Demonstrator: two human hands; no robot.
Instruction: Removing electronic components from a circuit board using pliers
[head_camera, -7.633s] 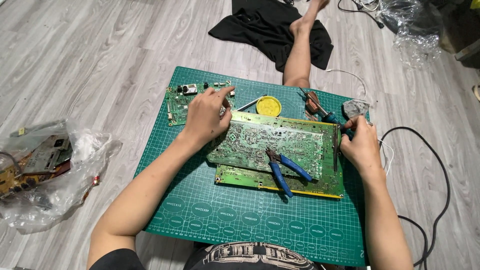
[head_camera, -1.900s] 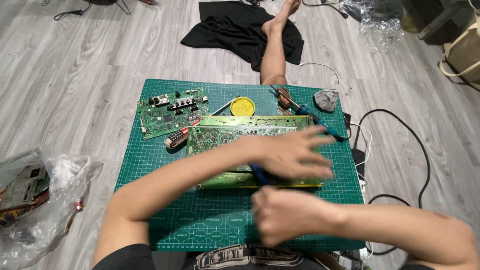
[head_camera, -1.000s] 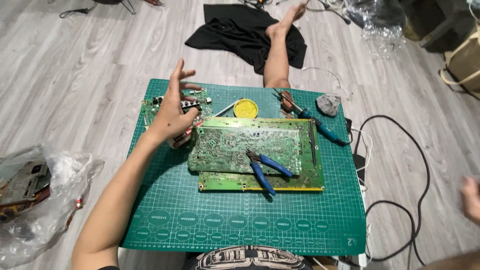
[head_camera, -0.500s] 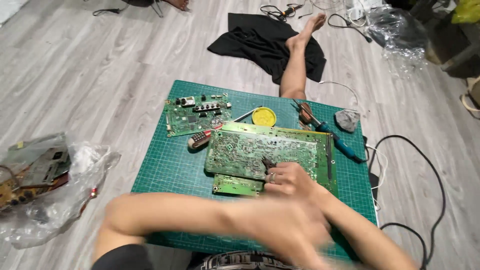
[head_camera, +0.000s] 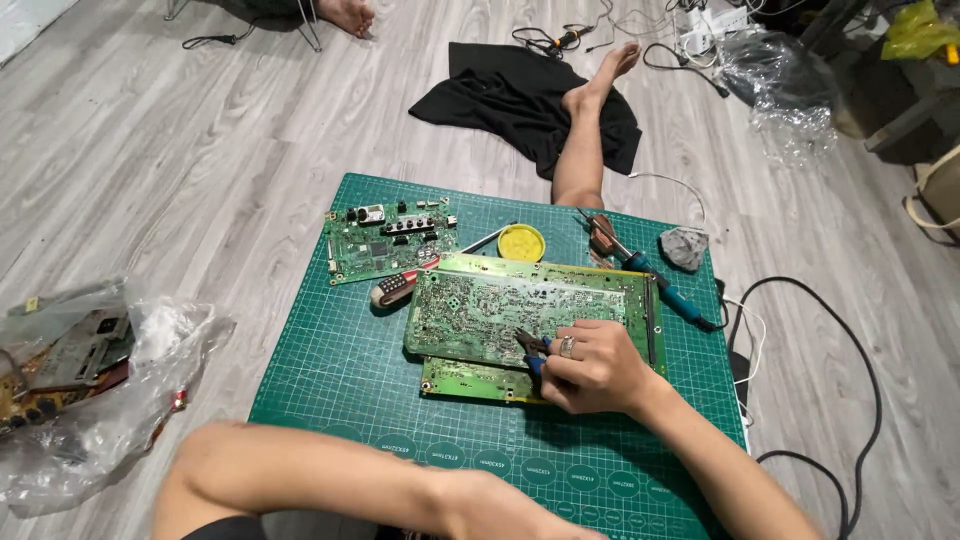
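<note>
A: Where is the person's right hand (head_camera: 592, 366)?

B: It sits on the large green circuit board (head_camera: 520, 315), solder side up, which lies stacked on a second green board in the middle of the green gridded cutting mat (head_camera: 340, 370) on the grey wood-plank floor (head_camera: 170, 150). The hand is clenched around the blue-handled pliers (head_camera: 533, 352), whose dark jaws point left and touch the top board.

A: And the left hand (head_camera: 490, 508)?

B: The left forearm crosses the bottom of the view, just in front of the mat. The hand is blurred at the edge, so whether it is released or clenched cannot be told.

A: What lies around the boards?

B: A smaller green circuit board with connectors (head_camera: 388, 238) at the mat's far left corner, a red-and-white screwdriver handle (head_camera: 400, 286) just beside it, a round yellow tin (head_camera: 521, 242), and a blue-handled soldering iron (head_camera: 650, 275) at the right. A crumpled clear plastic bag (head_camera: 95, 390) holding more boards lies on the floor, well apart to the left.
</note>
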